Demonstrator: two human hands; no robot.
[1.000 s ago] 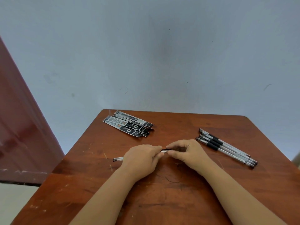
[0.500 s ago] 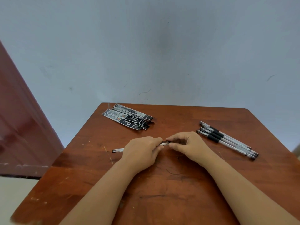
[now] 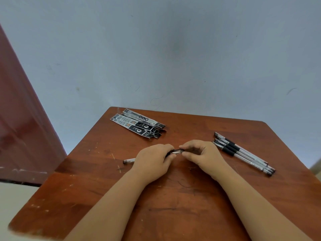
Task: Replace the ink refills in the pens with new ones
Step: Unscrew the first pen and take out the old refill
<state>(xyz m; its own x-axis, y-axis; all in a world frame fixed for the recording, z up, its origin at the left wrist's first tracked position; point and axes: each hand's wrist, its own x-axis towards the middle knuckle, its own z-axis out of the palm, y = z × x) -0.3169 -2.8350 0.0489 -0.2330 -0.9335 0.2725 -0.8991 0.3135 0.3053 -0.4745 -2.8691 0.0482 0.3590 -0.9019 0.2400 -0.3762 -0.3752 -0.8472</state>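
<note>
While both forearms rest on the table (image 3: pixel 225 214), left hand (image 3: pixel 152 162) and right hand (image 3: pixel 201 153) meet mid-table, fingers curled, pinching one pen (image 3: pixel 177 151). Its end pokes out left. Spare pens (image 3: pixel 243 152) right, refill packs (image 3: pixel 139 124) far left.

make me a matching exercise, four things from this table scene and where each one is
Things:
1. refill packets
2. loose pens
3. pen being worked on
4. door

Places:
A. gripped between both hands
B. far left of the table
C. left of the table, off it
D. right side of the table

Pairs: 1-B, 2-D, 3-A, 4-C
</note>
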